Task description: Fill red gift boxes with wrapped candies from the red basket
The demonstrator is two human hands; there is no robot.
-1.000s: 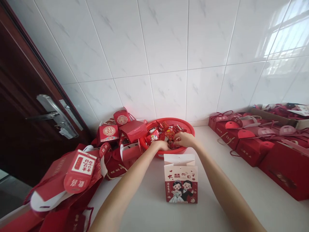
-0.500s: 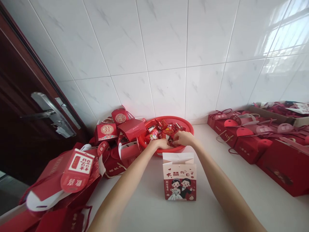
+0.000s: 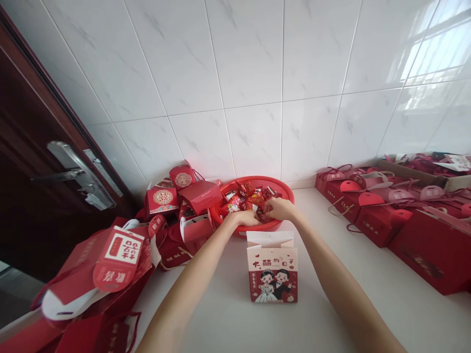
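Both my hands are inside a red plastic basket (image 3: 284, 189) that holds small wrapped candies (image 3: 253, 197). My left hand (image 3: 248, 217) is at the basket's near side, its closed fingers pointing right among the candies; what they hold is hidden. From the right, my right hand (image 3: 278, 209) reaches in with its fingers curled down on a wrapped candy, the tips partly hidden. Between my forearms a white and red paper gift box (image 3: 273, 274) stands upright with its top open. A cartoon bride and groom are printed on its front.
Red gift boxes (image 3: 200, 196) are heaped left of the basket, with more boxes (image 3: 110, 260) nearer me. On the right stand rows of closed red boxes (image 3: 380, 223) and a carton (image 3: 437, 174). A tiled wall (image 3: 253, 137) rises behind; a dark door (image 3: 33, 147) is at left.
The view has shifted very slightly. My right fingers have moved a little within the candies; my left hand has stayed nearly still, and the gift box stands in the same place.
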